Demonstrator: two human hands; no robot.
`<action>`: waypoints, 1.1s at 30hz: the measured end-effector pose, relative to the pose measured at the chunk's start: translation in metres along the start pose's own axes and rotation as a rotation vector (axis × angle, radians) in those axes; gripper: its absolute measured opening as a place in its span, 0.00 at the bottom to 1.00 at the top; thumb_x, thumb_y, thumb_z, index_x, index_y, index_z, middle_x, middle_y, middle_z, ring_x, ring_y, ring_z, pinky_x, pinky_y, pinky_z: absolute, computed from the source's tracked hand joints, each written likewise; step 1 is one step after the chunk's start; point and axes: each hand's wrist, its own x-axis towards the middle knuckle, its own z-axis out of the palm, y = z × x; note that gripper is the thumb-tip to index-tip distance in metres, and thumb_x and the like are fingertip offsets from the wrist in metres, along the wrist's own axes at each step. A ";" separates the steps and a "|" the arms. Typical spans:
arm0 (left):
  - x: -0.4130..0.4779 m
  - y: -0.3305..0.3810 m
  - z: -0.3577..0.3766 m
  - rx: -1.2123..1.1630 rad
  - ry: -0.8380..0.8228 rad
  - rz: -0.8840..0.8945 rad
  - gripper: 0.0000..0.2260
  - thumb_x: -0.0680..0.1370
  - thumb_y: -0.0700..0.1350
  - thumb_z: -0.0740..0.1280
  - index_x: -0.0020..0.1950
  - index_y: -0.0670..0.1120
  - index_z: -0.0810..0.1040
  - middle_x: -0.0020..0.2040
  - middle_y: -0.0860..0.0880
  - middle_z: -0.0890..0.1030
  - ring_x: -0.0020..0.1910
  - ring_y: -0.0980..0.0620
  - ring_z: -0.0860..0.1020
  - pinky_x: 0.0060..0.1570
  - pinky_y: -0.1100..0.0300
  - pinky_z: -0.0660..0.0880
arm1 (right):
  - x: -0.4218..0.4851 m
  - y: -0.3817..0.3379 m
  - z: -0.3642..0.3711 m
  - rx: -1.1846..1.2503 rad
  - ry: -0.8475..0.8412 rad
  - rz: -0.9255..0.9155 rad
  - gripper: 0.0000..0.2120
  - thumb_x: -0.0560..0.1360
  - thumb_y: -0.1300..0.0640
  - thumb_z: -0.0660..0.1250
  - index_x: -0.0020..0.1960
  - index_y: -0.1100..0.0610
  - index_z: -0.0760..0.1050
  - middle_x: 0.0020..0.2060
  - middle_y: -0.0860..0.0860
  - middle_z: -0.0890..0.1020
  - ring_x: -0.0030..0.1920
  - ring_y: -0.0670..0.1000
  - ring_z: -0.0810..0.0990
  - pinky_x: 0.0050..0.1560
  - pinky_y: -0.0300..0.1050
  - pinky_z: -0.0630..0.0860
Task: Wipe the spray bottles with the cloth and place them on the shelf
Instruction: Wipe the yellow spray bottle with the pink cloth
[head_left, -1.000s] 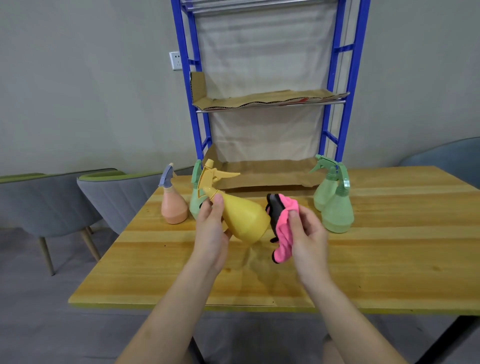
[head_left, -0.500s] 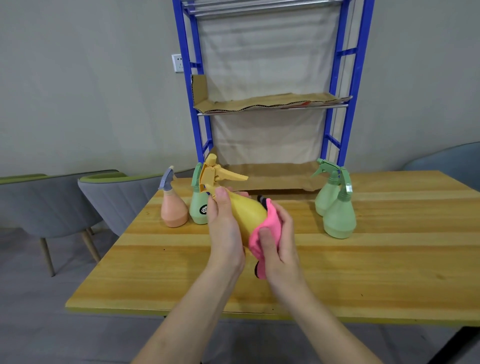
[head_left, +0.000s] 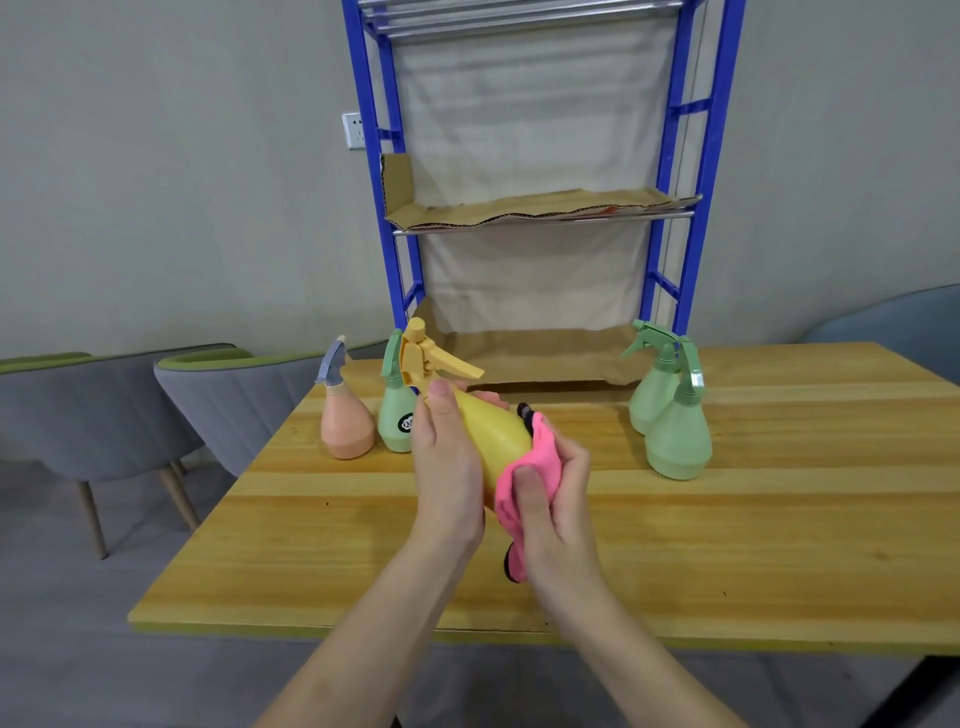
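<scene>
My left hand (head_left: 448, 467) grips a yellow spray bottle (head_left: 493, 431) around its body, tilted with the nozzle up and to the left, above the wooden table (head_left: 727, 545). My right hand (head_left: 553, 512) holds a pink cloth (head_left: 527, 467) pressed against the bottle's lower part. An orange bottle (head_left: 347, 426) and a green bottle (head_left: 396, 421) stand at the left. Two more green bottles (head_left: 678, 431) stand at the right. Behind the table rises the blue shelf (head_left: 540, 213), its levels lined with cardboard.
Grey chairs with green trim (head_left: 171, 410) stand left of the table, and another chair (head_left: 893, 327) at the far right. A wall socket (head_left: 354, 130) sits left of the shelf frame. Cardboard (head_left: 540, 353) covers the lowest shelf level at table height.
My right hand brought the pink cloth from beside the yellow bottle onto its body. Both hands and the bottle drew slightly closer to me.
</scene>
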 end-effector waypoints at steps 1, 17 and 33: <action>0.002 0.001 -0.002 -0.012 -0.018 0.003 0.19 0.85 0.62 0.57 0.53 0.52 0.82 0.51 0.39 0.86 0.54 0.37 0.83 0.62 0.31 0.77 | 0.002 -0.005 0.000 0.095 -0.010 0.125 0.17 0.80 0.31 0.55 0.67 0.32 0.65 0.44 0.43 0.79 0.42 0.43 0.78 0.44 0.40 0.77; -0.004 0.007 0.008 -0.107 -0.096 -0.259 0.24 0.84 0.63 0.61 0.69 0.46 0.77 0.57 0.47 0.85 0.57 0.49 0.85 0.64 0.45 0.80 | 0.016 0.015 -0.004 -0.324 0.141 -0.418 0.24 0.85 0.40 0.59 0.76 0.50 0.61 0.77 0.54 0.63 0.78 0.54 0.66 0.75 0.45 0.68; -0.001 0.011 -0.003 -0.105 -0.132 -0.259 0.24 0.86 0.58 0.59 0.72 0.41 0.76 0.66 0.39 0.83 0.67 0.41 0.80 0.73 0.39 0.72 | 0.025 0.006 -0.017 -0.385 0.083 -0.437 0.26 0.86 0.41 0.58 0.77 0.53 0.59 0.77 0.57 0.63 0.77 0.54 0.66 0.75 0.48 0.68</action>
